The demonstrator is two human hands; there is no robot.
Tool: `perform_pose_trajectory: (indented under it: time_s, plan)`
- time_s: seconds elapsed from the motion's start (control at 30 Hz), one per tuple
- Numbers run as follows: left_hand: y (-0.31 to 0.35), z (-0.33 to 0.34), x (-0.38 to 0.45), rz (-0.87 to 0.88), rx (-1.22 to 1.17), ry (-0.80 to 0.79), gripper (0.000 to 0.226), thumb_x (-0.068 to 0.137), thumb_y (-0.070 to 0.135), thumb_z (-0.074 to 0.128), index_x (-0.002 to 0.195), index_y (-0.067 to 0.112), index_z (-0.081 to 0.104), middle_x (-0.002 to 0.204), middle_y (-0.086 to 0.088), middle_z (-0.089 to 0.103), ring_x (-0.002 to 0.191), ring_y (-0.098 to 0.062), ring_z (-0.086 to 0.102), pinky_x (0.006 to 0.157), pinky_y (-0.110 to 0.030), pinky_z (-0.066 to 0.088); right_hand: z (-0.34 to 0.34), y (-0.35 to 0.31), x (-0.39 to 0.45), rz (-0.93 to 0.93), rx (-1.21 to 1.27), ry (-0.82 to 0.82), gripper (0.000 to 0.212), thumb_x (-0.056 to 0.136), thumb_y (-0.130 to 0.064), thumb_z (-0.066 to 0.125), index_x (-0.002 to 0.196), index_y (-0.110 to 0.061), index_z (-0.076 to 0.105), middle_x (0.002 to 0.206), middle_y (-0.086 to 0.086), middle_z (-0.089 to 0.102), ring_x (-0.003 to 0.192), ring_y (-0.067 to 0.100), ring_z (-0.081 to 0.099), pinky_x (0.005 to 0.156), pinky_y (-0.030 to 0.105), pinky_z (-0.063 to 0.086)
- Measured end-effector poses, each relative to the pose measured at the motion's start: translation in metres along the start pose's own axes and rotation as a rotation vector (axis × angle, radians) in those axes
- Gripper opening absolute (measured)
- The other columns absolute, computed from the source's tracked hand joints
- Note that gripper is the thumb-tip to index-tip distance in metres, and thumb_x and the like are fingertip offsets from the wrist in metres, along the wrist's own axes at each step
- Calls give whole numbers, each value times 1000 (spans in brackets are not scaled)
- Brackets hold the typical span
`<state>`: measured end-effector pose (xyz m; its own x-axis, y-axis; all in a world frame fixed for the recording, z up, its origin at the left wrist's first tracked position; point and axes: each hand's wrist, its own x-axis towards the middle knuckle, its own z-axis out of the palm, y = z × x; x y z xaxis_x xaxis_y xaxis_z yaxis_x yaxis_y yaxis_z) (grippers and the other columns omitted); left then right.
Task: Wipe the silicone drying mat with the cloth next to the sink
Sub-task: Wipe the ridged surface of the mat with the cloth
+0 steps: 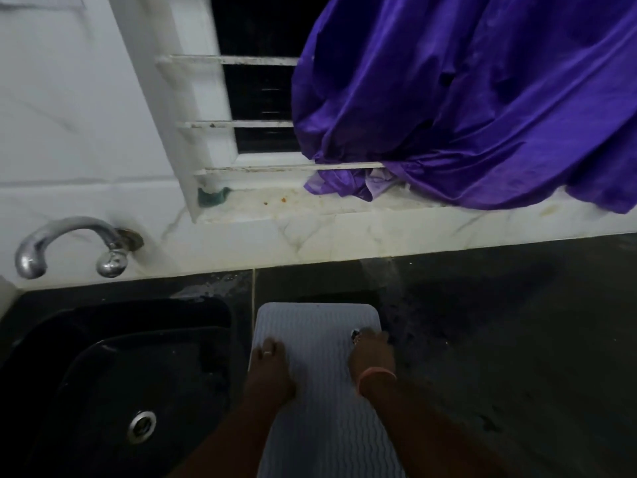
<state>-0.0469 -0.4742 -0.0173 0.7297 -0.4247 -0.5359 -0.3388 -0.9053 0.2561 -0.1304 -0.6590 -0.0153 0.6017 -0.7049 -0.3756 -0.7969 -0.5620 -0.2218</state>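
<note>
Down at the lower middle of the frame, the silicone drying mat lies flat on the dark worktop, just right of the black sink. It is pale grey with fine ribs; its near end runs off the bottom edge.

Both hands rest on the mat. The left hand lies palm down near the mat's left edge, fingers fairly straight and close together, a ring on one finger. The right hand sits at the mat's right edge toward the upper right corner, fingers reaching forward and pressed on the surface; whether they curl over the edge cannot be told in the dim light. A small dark-and-light speck beside its fingertips is too blurred to identify. An orange band circles the right wrist.

No cloth can be made out in either hand.

A chrome tap projects from the white wall at the left, above the sink. A purple curtain fills the upper right, draping onto the marble window sill, where a small green lump sits by the frame.
</note>
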Motion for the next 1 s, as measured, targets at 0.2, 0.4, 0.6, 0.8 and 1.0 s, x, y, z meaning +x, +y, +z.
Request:
perform_pose_trajectory:
  time_s: [0.2,0.4,0.6,0.8,1.0]
  plan:
    - [-5,2,5,15,21,13,107,85,31,78,163,21,5,170,-6,-7,157,-32,-5,123,-52,29,32,-46,-19,-346,-276,-84,37,96,-27,61,129,-11,60,136,14,58,132,32,47,111,45,40]
    - [-11,3,13,38,34,12,107,86,33,77,163,21,4,170,-5,-11,157,-32,-1,120,-46,35,0,-102,-4,-486,106,-132,31,99,-19,58,129,-17,65,134,12,59,122,28,59,110,41,47]
    - [-5,-4,17,119,133,4,99,94,40,63,162,8,-2,170,-14,-9,157,-30,-1,127,-41,12,-1,-153,23,-647,-190,-61,59,91,-10,68,146,-17,49,145,13,37,134,36,37,105,48,47]
    - [0,-16,23,124,201,-42,101,97,50,58,160,3,-6,169,-18,-8,157,-32,-10,127,-46,-5,11,-167,38,-715,-424,-2,45,94,-22,64,138,-15,57,142,15,42,131,37,40,98,48,50]
    - [3,-17,18,40,236,-85,99,98,39,60,158,-3,-7,167,-25,-9,156,-36,-9,127,-50,-1,-3,-129,54,-616,-496,16,38,101,-27,56,136,-13,59,138,18,46,127,37,45,94,49,49]
